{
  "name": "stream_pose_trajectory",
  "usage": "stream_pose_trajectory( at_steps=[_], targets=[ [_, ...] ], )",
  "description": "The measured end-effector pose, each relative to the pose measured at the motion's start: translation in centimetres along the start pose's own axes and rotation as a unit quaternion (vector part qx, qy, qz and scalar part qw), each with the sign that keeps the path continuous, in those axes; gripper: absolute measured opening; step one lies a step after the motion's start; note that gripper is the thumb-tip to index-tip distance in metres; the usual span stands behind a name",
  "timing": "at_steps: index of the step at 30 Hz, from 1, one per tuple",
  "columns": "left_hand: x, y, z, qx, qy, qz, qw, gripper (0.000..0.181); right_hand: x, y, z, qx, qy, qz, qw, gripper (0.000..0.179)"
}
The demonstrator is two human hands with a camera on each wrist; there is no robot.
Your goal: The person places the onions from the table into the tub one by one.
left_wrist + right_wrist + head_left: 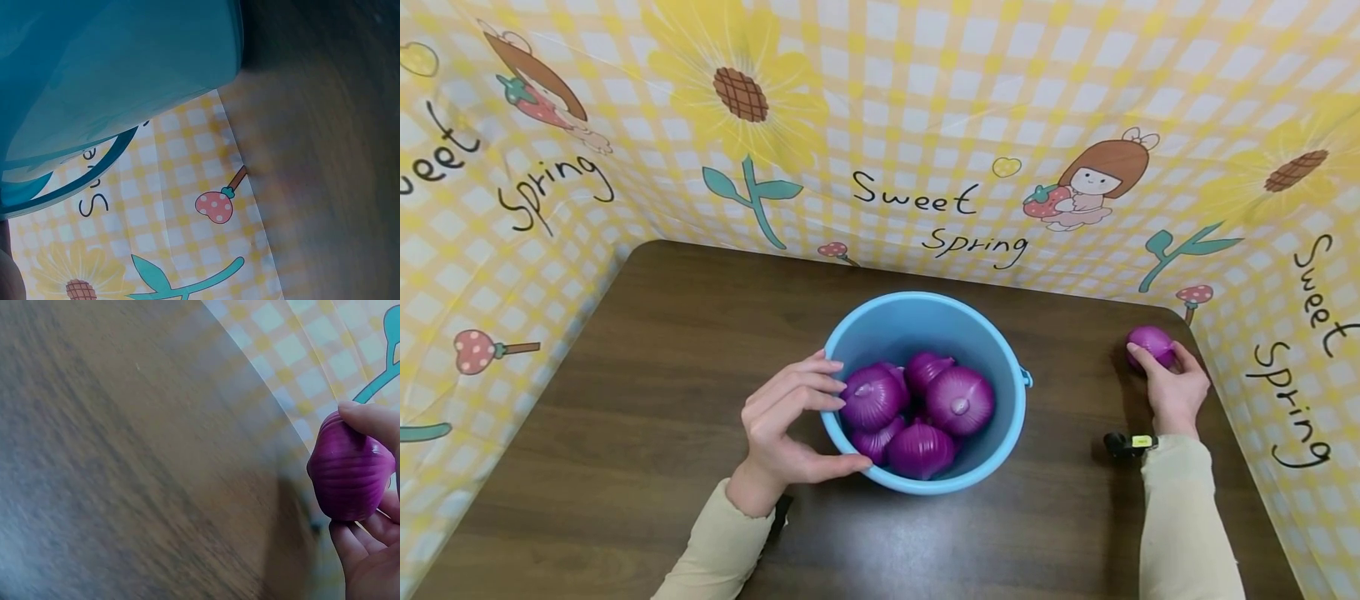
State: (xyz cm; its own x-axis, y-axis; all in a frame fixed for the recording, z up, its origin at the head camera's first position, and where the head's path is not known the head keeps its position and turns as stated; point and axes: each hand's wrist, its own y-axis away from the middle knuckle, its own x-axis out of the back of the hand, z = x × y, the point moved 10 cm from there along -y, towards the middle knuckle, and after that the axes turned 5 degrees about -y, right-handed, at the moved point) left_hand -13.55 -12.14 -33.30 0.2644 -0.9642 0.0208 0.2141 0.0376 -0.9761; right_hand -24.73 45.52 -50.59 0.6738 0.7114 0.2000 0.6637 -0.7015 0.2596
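Observation:
A light blue bucket (925, 485) stands near the middle of the table with several purple onions (960, 401) inside. My left hand (786, 421) grips its left rim, fingers over the edge and thumb along the near side. In the left wrist view, the bucket's outer wall (125, 69) fills the top left, and only a sliver of the hand shows. Toward the table's right edge, my right hand (1178, 392) holds another purple onion (1152, 343) between thumb and fingers. The right wrist view shows this ribbed onion (351, 469) pinched between the thumb and the fingertips.
The dark brown wooden table (647, 400) has rounded far corners. Yellow checked cloth (917, 108) with flowers and lettering surrounds it at the back and both sides. A small handle hinge (1027, 379) juts from the bucket's right side. A black strap device (1127, 444) sits at my right wrist.

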Motion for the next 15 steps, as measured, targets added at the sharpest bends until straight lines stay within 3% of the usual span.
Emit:
stream_pose_trajectory(
  at_steps=[8, 15],
  targets=[
    [-0.02, 0.04, -0.04, 0.002, 0.002, 0.002, 1.0000, 0.059, -0.46, 0.43, -0.07, 0.023, -0.024, 0.001, 0.9995, 0.092],
    [-0.03, -0.04, -0.03, 0.001, 0.002, 0.003, 1.0000, 0.059, -0.78, 0.90, -0.04, 0.021, -0.013, -0.005, 0.9997, 0.094]
  ],
)
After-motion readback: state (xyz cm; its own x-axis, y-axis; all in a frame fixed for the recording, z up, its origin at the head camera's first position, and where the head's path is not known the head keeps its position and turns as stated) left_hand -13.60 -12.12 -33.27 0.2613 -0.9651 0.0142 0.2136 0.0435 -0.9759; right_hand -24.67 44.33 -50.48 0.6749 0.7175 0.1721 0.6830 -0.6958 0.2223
